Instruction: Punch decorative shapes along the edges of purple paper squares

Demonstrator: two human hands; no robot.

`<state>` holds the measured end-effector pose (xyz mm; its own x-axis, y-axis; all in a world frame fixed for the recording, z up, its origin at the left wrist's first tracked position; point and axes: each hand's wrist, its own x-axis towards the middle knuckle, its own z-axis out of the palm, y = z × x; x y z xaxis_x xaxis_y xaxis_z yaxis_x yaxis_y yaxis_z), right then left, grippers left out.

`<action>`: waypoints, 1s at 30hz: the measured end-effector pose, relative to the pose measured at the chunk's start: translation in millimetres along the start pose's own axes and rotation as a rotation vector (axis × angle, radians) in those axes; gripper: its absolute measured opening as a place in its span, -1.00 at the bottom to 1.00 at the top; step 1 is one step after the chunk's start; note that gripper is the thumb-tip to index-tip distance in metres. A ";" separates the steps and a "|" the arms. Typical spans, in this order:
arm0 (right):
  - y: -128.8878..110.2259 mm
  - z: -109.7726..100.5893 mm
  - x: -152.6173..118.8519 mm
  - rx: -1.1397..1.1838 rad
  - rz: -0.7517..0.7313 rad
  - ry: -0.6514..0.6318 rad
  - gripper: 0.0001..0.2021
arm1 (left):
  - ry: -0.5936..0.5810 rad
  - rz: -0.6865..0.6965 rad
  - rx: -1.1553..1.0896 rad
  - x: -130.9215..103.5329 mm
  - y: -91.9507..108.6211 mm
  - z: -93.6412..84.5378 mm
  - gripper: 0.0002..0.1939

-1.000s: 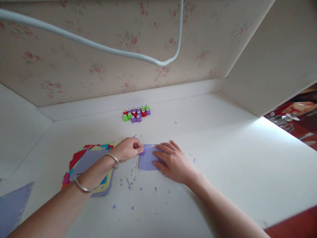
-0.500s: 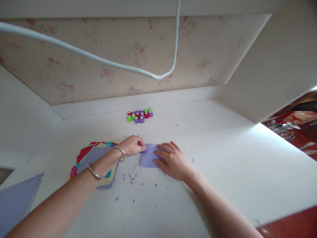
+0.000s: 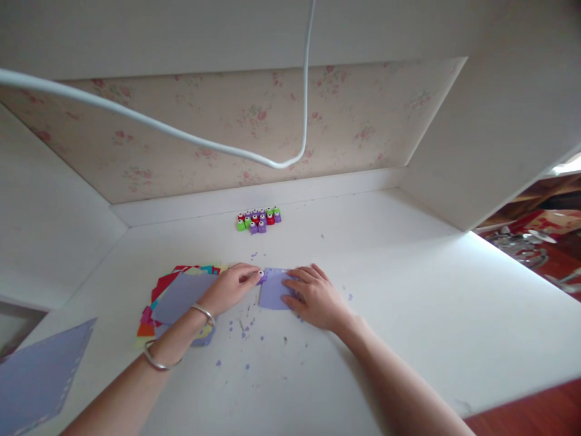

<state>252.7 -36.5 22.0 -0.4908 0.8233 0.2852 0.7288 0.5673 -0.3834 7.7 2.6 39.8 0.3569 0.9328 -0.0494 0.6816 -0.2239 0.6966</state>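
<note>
The fingers of the left hand (image 3: pixel 231 287) pinch a small purple punch (image 3: pixel 261 277) at the left edge of a purple paper sheet (image 3: pixel 272 293); the fingers of the right hand (image 3: pixel 318 297) lie spread over that sheet's right part. Purple scraps (image 3: pixel 247 367) dot the white tabletop (image 3: pixel 385 266). A coloured paper stack (image 3: pixel 181 295) lies beside the left hand; more punches (image 3: pixel 262 219) cluster farther back.

A white table (image 3: pixel 399 303) meets a wall (image 3: pixel 181 136) papered in pink flowers; pale panels (image 3: pixel 458 139) flank it, and reddish floor (image 3: pixel 540 406) shows at lower right.
</note>
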 end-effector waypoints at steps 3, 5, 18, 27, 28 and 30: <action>0.1 0.0 -0.1 0.002 -0.003 0.005 -0.70 | 0.087 0.041 0.032 -6.2 -1.7 7.3 -0.61; 0.2 0.1 0.0 0.002 -0.002 0.010 -0.70 | 0.146 0.063 0.070 -7.9 -4.1 12.9 -0.65; 0.3 0.3 0.6 0.012 -0.005 -0.002 -0.70 | 0.290 -0.036 0.003 -30.2 -19.2 9.2 -0.69; -7.9 -4.5 2.9 0.297 0.052 0.170 -0.72 | 0.382 0.047 -0.208 -50.5 7.0 33.8 -0.69; -10.9 -5.8 3.2 0.402 0.086 0.177 -0.72 | 0.371 0.090 -0.205 -51.0 12.5 39.1 -0.69; -16.2 -7.4 3.7 0.626 0.145 0.119 -0.70 | 0.357 0.160 -0.227 -50.5 23.0 50.1 -0.68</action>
<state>242.5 -42.8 35.8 -0.3262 0.9049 0.2735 0.3506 0.3845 -0.8539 37.3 -63.8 22.4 0.1765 0.9394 0.2939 0.4642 -0.3427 0.8168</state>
